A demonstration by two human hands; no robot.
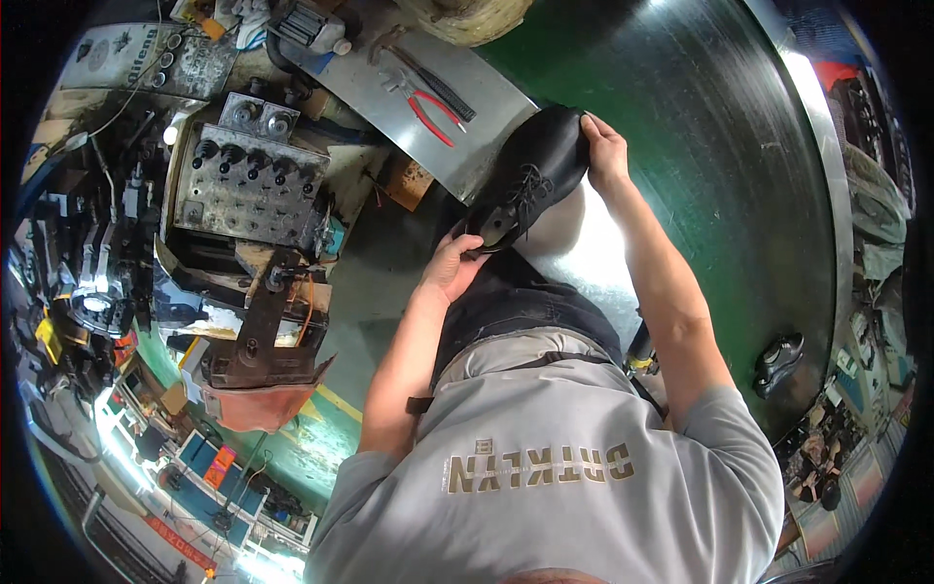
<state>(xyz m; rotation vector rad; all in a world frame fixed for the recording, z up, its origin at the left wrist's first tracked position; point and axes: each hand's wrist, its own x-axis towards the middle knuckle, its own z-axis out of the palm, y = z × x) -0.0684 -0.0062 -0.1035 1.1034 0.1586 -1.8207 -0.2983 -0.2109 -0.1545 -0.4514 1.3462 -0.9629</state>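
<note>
So on the head cam, the black lace-up shoe (pixel 545 151) is up between both hands, long axis on a slant, toe aiming upper right, heel lower left. Left hand (pixel 454 265) has the heel end, thumb by the opening; right hand (pixel 607 156) is holding the toe end. Shoe overlaps the metal table's (pixel 496 97) corner in view. Sole's hidden, and most of the left fingers are tucked behind the heel.
</note>
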